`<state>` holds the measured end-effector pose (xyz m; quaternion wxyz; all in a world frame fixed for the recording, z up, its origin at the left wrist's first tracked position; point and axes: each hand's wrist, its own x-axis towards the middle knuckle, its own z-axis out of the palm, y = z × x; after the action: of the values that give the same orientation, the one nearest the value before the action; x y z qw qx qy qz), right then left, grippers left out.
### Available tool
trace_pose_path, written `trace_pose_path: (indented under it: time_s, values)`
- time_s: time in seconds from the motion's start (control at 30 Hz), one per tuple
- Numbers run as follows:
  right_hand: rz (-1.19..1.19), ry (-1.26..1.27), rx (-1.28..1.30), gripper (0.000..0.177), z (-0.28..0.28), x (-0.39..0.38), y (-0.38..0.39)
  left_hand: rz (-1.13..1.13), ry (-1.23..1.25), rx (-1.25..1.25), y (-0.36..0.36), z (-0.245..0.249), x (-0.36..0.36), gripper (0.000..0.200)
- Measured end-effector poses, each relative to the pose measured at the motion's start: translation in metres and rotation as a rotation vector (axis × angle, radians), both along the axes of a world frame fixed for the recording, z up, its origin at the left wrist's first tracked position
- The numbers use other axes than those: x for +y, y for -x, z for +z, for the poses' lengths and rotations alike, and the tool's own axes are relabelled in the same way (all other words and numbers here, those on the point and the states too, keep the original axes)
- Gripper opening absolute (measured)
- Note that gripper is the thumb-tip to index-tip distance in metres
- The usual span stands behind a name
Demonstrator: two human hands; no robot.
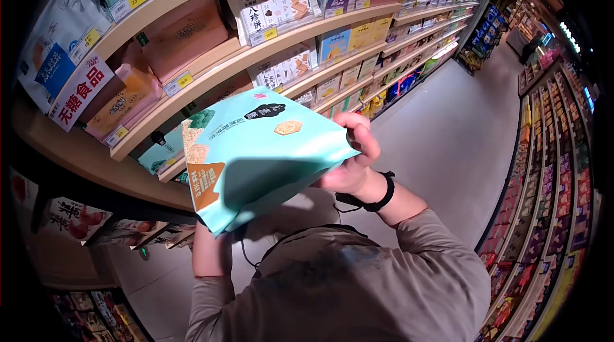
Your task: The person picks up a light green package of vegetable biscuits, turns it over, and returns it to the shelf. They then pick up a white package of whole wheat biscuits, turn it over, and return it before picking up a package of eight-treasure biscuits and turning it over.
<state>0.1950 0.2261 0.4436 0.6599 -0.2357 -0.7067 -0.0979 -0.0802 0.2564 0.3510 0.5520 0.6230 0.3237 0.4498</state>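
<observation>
A mint-green food package (pixel 256 144) with a biscuit picture and an orange-brown corner is held up, tilted, before my chest. My right hand (pixel 355 156) grips its right end, fingers curled over the edge, with a black band on the wrist. My left forearm rises behind the package's lower left corner, and the package hides my left hand, so its fingers do not show. A shadow falls across the package's lower part.
Curved wooden shelves (pixel 211 55) with packaged snacks and yellow price tags run along the left and top. A grey floor aisle (pixel 435 124) lies to the right, bordered by another stocked shelf (pixel 543 195). Someone in dark clothing (pixel 531 46) is far down the aisle.
</observation>
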Motion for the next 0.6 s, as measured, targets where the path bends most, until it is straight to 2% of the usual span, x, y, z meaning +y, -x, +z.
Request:
trace_pose_path:
  time_s: [0.07,0.13,0.2,0.33,0.4,0.6]
  values:
    - [0.331,0.004,0.098,0.11,0.003,-0.005,-0.006,-0.056,0.116,-0.198,-0.03,0.002,0.002,0.054]
    - [0.098,0.055,-0.013,0.094,0.017,-0.02,-0.012,-0.105,0.227,-0.385,-0.059,0.003,0.003,0.054]
    - [0.12,0.124,-0.167,0.088,0.039,-0.025,-0.013,-0.14,0.333,-0.551,-0.084,0.001,0.001,0.054]
    - [0.189,0.225,-0.165,0.091,0.037,-0.018,-0.013,-0.166,0.497,-0.834,-0.118,-0.003,-0.004,0.054]
    - [0.168,0.392,-0.323,0.089,0.038,-0.016,-0.025,-0.169,0.55,-0.934,-0.131,-0.006,-0.006,0.054]
    - [0.134,0.437,-0.363,0.088,0.027,-0.017,-0.046,-0.146,0.654,-1.123,-0.154,-0.014,-0.017,0.055]
